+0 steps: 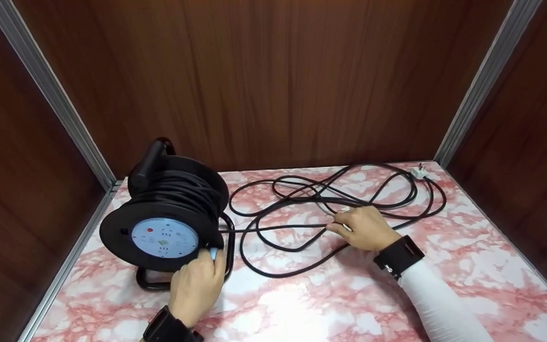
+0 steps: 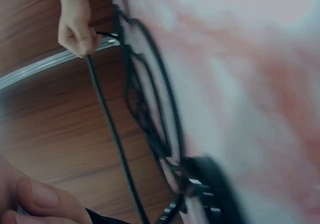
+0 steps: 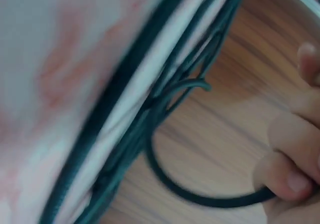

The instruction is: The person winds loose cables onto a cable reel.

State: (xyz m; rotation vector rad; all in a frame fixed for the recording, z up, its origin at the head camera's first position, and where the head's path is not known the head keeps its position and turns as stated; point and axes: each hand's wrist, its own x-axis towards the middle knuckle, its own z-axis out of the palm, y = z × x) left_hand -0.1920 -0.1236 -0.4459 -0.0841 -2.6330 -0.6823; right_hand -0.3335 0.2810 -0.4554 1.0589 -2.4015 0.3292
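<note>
A black cable reel (image 1: 178,213) stands on its tubular frame at the left, with a pale blue socket face toward me and cable wound thickly on its drum. My left hand (image 1: 198,285) grips the light blue crank knob (image 1: 213,252) at the disc's lower right edge. From the drum a black cable (image 1: 278,227) runs fairly straight to my right hand (image 1: 366,229), which pinches it between thumb and fingers. In the right wrist view, the cable (image 3: 220,202) curves away from the curled fingers (image 3: 287,176). Loose loops spread over the table behind the right hand.
The pink and white marbled table (image 1: 292,304) is bounded by brown wood-grain panels (image 1: 273,85) at the back and sides. A white plug (image 1: 419,173) lies near the far right corner among the loops. Metal posts (image 1: 487,80) stand at the corners.
</note>
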